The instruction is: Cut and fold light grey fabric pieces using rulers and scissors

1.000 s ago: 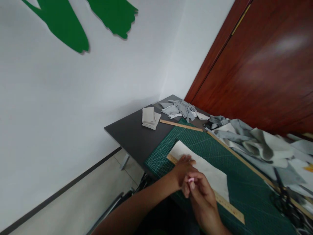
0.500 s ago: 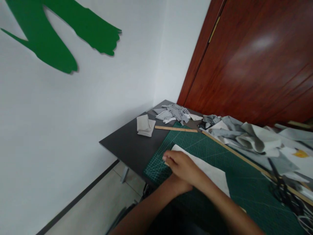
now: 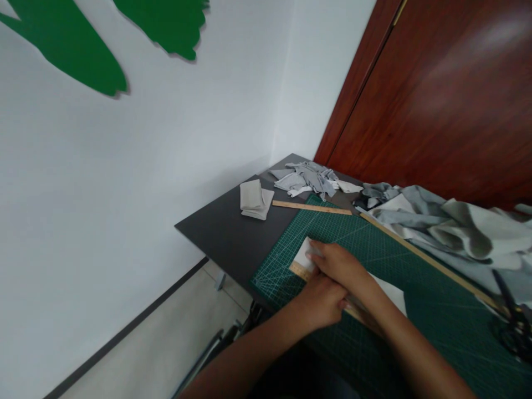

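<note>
A pale cloth piece (image 3: 390, 292) lies on the green cutting mat (image 3: 274, 277), partly covered by my hands and forearms. Across its near edge runs a wooden ruler (image 3: 300, 270), its far end showing beyond my fingers. My left hand (image 3: 324, 302) is closed over the ruler's middle, with the fingers curled. Just above it, my right hand (image 3: 338, 263) rests over the cloth, fingers bent together in a pinch near the cloth's far end. Whatever those fingers hold is too small or hidden to make out.
A folded beige cloth stack (image 3: 254, 200) sits on the dark table (image 3: 220, 233). Behind the mat are a second wooden ruler (image 3: 311, 208) and grey scraps (image 3: 305, 178). A long wooden strip (image 3: 415, 252) borders heaped fabric (image 3: 449, 221). Black scissors (image 3: 515, 327) lie at right.
My right hand has shifted off the left hand toward the cloth's far side. More of the ruler's end and the left hand now shows. The camera view has tilted down and moved slightly.
</note>
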The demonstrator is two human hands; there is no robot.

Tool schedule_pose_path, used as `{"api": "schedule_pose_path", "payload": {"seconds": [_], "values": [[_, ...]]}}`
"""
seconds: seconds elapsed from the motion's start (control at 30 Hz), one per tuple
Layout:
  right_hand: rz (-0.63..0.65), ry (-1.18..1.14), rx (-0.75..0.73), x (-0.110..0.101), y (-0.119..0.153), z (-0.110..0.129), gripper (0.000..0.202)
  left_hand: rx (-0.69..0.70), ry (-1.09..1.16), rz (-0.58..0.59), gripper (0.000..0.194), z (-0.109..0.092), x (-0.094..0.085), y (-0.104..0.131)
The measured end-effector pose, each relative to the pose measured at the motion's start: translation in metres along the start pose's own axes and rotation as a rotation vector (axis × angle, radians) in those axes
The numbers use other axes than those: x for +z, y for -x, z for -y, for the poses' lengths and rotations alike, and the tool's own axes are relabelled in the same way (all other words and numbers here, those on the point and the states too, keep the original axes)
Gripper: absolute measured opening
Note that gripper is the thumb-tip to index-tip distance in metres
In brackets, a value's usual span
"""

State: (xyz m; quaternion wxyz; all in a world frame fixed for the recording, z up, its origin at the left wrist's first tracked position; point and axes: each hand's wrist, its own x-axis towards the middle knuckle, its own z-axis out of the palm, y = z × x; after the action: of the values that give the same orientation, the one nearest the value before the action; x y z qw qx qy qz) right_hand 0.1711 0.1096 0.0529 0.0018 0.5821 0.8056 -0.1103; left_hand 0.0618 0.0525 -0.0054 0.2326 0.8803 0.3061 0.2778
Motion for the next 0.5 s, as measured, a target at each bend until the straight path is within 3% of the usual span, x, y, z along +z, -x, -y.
{"api": "schedule_pose_path", "payload": {"seconds": [0.1,0.5], "values": [[0.033,0.012,0.019,-0.0052,-0.0012,0.0041,0.057,0.001,-0.01,-0.005,0.045,-0.0003,0.0007,0.0003],[0.037,0.174,0.03,-0.0086,0.0034,0.0108,0.062,0.014,-0.075,0.073,0.027,-0.0037,-0.0054,-0.0015]]}}
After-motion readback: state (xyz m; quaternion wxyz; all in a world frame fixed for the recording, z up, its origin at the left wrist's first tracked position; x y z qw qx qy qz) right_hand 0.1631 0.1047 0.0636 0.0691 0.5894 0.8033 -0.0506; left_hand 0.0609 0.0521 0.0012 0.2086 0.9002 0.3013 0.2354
